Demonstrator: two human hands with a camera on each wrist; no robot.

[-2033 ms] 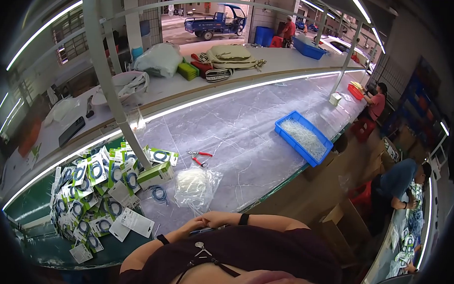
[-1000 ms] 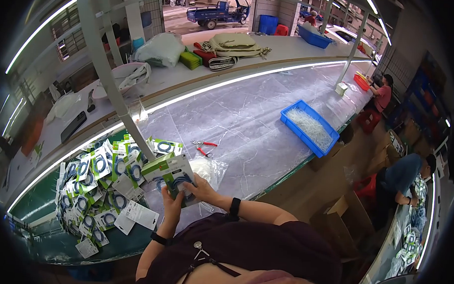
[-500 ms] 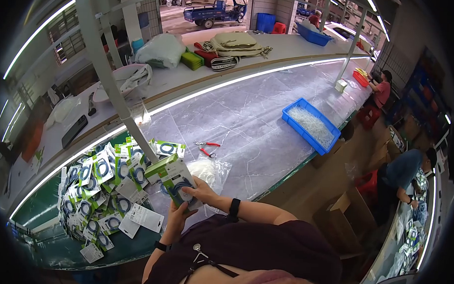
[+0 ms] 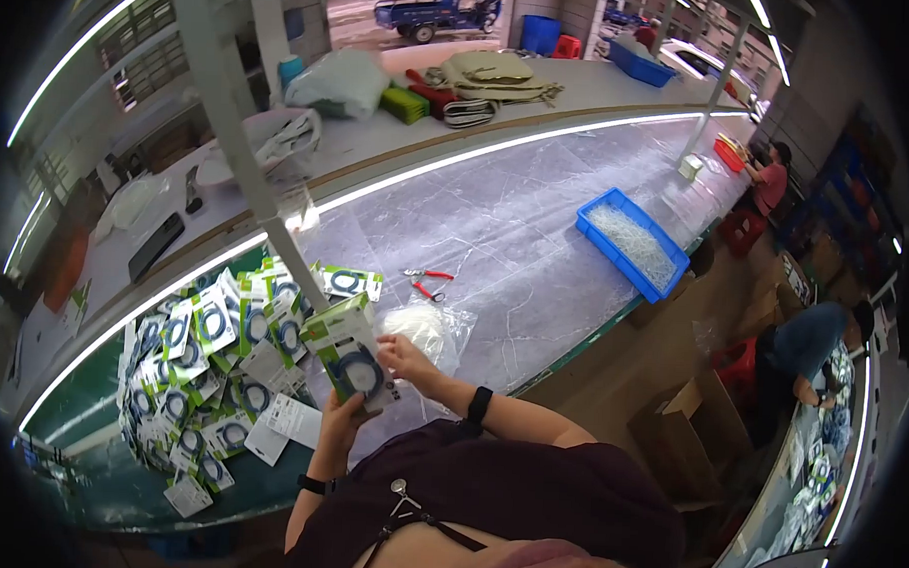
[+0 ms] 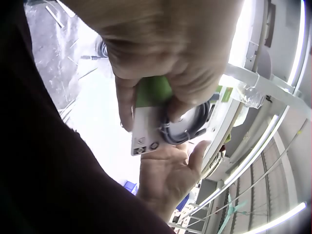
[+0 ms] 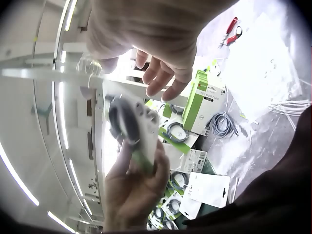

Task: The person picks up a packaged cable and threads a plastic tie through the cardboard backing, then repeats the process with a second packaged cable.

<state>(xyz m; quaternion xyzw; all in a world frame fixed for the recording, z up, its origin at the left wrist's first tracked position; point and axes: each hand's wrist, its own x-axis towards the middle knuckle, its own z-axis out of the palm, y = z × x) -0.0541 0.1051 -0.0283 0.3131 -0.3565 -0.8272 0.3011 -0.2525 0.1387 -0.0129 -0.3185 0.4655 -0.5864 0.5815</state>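
Observation:
My left hand [image 4: 338,412] grips a packaged cable [image 4: 356,373] from below, a white card with a green edge and a dark coiled cable on it. The left wrist view shows its fingers curled round the package [image 5: 153,117]. My right hand [image 4: 400,354] is at the package's right edge with loose fingers. In the right wrist view the right hand's fingers [image 6: 161,73] hang just above the package [image 6: 129,124] without closing on it. Both hands are raised a little above the grey marble-patterned table [image 4: 496,235].
A heap of like cable packages [image 4: 207,360] lies at the left, with white backing cards [image 4: 295,419] beside it. A green-white box [image 6: 204,105] and a loose cable [image 6: 222,124] lie behind the hands. Nearby are a bag of white ties [image 4: 428,328], red pliers [image 4: 427,281] and a blue bin [image 4: 631,245].
Both hands rose from the table's near edge with a cable package. The right hand's fingers have since come off its face, and the left hand holds it higher.

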